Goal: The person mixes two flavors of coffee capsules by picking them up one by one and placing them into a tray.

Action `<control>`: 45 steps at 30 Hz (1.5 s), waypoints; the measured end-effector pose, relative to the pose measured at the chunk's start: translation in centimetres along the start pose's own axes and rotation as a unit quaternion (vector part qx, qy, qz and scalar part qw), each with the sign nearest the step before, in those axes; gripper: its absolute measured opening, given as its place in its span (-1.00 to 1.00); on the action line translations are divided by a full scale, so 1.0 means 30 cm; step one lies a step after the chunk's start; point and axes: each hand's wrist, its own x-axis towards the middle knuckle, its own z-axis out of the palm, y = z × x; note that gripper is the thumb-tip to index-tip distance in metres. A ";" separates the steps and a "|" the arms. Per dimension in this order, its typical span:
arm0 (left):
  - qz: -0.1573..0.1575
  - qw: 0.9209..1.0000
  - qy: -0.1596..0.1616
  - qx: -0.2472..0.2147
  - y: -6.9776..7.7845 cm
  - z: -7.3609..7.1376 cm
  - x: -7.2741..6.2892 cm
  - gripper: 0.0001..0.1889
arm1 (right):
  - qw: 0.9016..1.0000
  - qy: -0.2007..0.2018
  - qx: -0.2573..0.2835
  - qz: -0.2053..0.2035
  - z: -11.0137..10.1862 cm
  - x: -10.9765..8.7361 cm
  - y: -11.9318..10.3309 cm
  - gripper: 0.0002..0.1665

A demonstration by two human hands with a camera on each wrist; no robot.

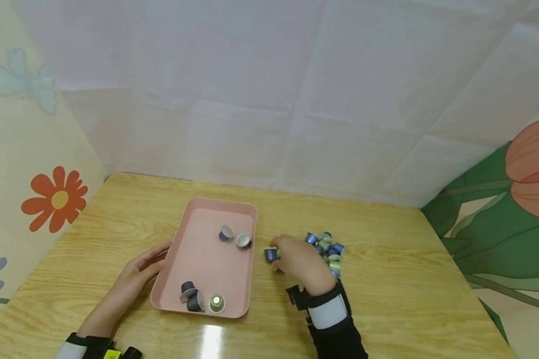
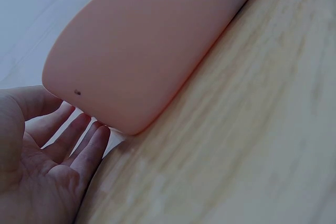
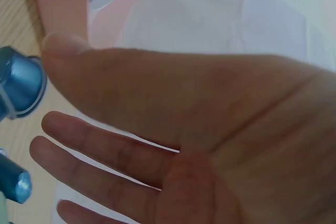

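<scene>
In the head view my left hand [image 1: 140, 269] rests along the left side of a pink tray [image 1: 206, 254]. Its fingers are extended, with the tips against the outer wall, as the left wrist view also shows. Between the tray and a pile of coffee capsules [image 1: 325, 249], my right hand [image 1: 296, 259] reaches leftward and pinches a dark blue coffee capsule [image 1: 271, 255] at its fingertips. The right thumb tip overlaps the rim of this blue capsule [image 3: 23, 85] in the right wrist view. The other fingers are loosely extended, while the index finger is hidden behind the thumb.
Inside the tray lie a blue-and-white capsule [image 1: 226, 233], a white-topped capsule [image 1: 243, 241], two dark capsules [image 1: 188, 291] and a pale green capsule [image 1: 217, 302]. A white cloth [image 1: 269, 124] hangs behind the wooden table [image 1: 386, 279], with decorated panels at both sides.
</scene>
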 end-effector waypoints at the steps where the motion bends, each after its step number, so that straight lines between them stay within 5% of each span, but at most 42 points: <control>1: 0.000 1.000 0.000 -0.001 -0.001 0.000 0.000 -0.42 | 1.000 0.001 -0.002 0.002 0.001 0.003 0.005 -0.47; 19: 0.008 1.000 -0.004 -0.008 -0.005 -0.002 0.006 -0.42 | 0.999 -0.018 -0.002 0.030 0.031 0.032 0.049 -0.75; 45: -0.007 1.000 0.005 0.006 -0.001 0.000 0.003 -0.41 | 1.000 -0.009 -0.024 0.016 0.022 0.019 0.037 -0.82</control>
